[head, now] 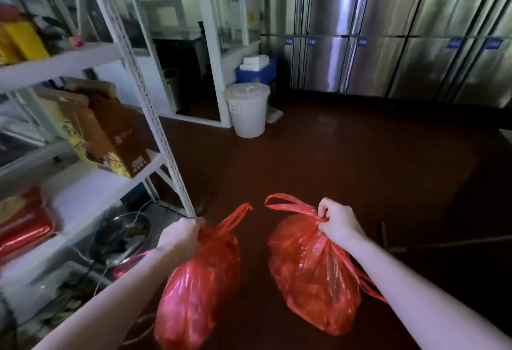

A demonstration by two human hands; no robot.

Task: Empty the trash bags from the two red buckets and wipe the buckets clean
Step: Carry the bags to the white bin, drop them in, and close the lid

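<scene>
- Our left hand clamps the neck of the left red trash bag, whose bottom the frame cuts off.
- Our right hand grips the right red trash bag at its knot; we cannot make out the contents.
- Open dark floor lies ahead, with the shelf post near our left hand.

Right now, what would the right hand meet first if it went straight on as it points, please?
The right hand points over bare floor toward the white lidded bucket, probably the first thing met, though depth is unclear.
</scene>
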